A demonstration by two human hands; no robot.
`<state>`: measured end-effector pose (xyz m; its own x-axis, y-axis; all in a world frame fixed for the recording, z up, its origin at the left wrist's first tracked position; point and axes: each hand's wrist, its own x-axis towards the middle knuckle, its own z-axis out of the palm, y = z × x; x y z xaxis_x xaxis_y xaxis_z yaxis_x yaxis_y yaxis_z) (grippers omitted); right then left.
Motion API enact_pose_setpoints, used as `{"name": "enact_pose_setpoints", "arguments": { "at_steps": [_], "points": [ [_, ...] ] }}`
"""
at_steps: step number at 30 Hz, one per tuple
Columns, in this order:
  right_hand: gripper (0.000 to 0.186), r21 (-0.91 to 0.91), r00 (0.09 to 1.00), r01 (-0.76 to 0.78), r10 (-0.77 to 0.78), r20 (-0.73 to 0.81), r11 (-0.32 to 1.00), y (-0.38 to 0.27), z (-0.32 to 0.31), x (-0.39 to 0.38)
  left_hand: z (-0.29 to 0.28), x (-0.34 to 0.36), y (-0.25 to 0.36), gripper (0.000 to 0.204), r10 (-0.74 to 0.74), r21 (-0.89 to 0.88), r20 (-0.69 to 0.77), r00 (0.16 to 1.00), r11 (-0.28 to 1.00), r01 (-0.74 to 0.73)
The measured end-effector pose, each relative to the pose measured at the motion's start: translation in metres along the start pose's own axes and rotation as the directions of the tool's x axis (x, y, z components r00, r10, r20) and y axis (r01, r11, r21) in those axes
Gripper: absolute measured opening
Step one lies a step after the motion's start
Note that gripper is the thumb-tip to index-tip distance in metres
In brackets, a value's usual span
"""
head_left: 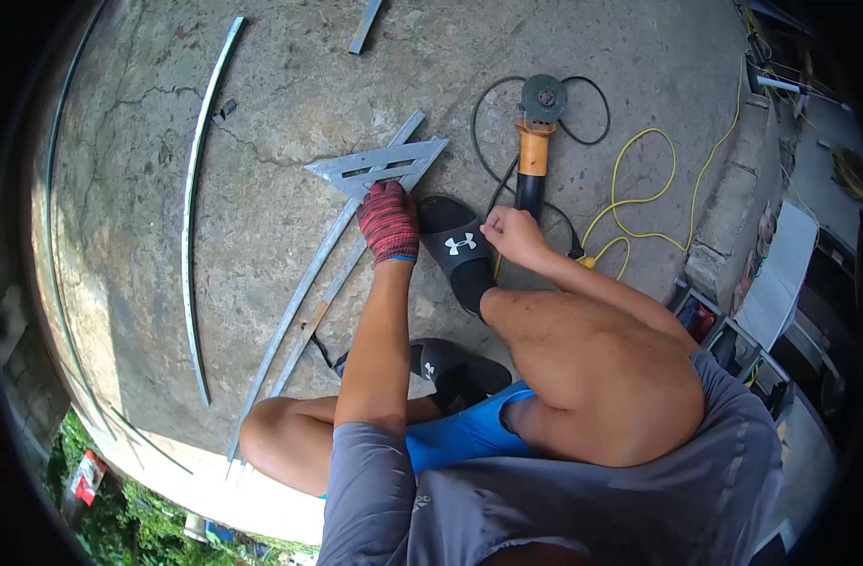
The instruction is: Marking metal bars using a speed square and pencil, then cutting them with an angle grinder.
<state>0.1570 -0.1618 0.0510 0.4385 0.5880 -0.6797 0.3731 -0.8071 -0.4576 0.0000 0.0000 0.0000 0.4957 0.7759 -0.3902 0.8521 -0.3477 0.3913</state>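
My left hand (387,217), in a red-and-black knit glove, grips the lower edge of a silver metal triangle (332,168) with slots, lying across two narrow metal bars (306,283) on the concrete. My right hand (512,234) is bare, its fingers curled closed beside the black slide sandal (445,217) on my foot; whatever its fingertips hold, if anything, I cannot make out. Just above that hand lies an orange-and-black angle grinder (534,149) with its disc at the far end.
A long metal strip (205,141) lies at the left, a short bar (363,28) at the top. Yellow (674,160) and black (607,113) cords loop at the right, by concrete blocks (733,179) and a grey panel (771,264). My bent legs (601,377) occupy the lower middle.
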Motion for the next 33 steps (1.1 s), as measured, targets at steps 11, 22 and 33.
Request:
{"name": "enact_pose_setpoints", "arguments": {
  "at_steps": [11, 22, 33],
  "points": [
    [0.024, 0.06, 0.965, -0.248, 0.252, -0.07, 0.967, 0.089, 0.07, -0.041, 0.003, -0.009, -0.009, 0.026, 0.092, -0.039, -0.147, 0.985, 0.994, -0.099],
    [0.021, 0.144, 0.916, -0.287, 0.315, -0.25, 0.947, 0.09, 0.083, -0.043, -0.001, -0.005, 0.0, 0.024, 0.096, 0.003, -0.105, 0.99, 0.995, -0.096],
    [0.026, 0.028, 0.874, 0.389, -0.359, -0.326, 0.921, -0.042, -0.031, 0.1, 0.011, -0.007, -0.007, 0.027, 0.121, -0.099, -0.176, 0.977, 0.985, -0.14]
  ]
}}
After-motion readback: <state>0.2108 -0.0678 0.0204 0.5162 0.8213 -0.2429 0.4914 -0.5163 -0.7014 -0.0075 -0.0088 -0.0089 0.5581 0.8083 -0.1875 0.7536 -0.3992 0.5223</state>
